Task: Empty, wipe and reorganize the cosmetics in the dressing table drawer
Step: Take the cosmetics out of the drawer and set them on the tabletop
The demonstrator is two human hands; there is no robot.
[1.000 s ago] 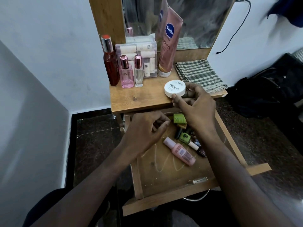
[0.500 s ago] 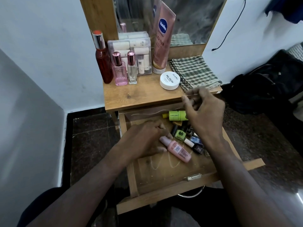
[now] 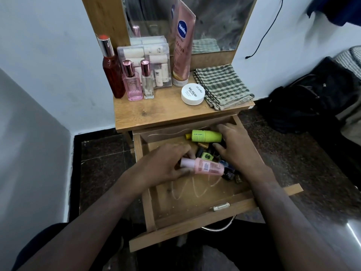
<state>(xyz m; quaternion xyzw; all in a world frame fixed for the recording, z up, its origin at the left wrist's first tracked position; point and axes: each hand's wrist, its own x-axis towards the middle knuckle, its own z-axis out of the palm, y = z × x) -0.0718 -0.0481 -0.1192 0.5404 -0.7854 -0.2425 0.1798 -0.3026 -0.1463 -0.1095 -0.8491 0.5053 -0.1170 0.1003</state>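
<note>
The wooden drawer [image 3: 195, 216] is pulled out under the dressing table top [image 3: 156, 112]. Inside lie a pink bottle [image 3: 207, 166], a lime-green tube [image 3: 206, 136] and several small nail polish bottles [image 3: 207, 156]. My left hand [image 3: 166, 165] is closed around the pink bottle's cap end. My right hand [image 3: 238, 149] rests inside the drawer, fingers spread over the small bottles beside the green tube, holding nothing that I can see. A white nail polish remover jar [image 3: 192, 94] stands on the table top.
On the top stand a red bottle [image 3: 112, 71], two perfume bottles [image 3: 134, 85], a clear box of tubes [image 3: 148, 59], a Vaseline tube [image 3: 182, 45] and a folded checked cloth [image 3: 222, 87]. A mirror [image 3: 195, 22] rises behind. A black bag [image 3: 312, 98] lies at right.
My right hand set the white jar on the table top and came down into the drawer. My left hand moved onto the pink bottle and closed on it.
</note>
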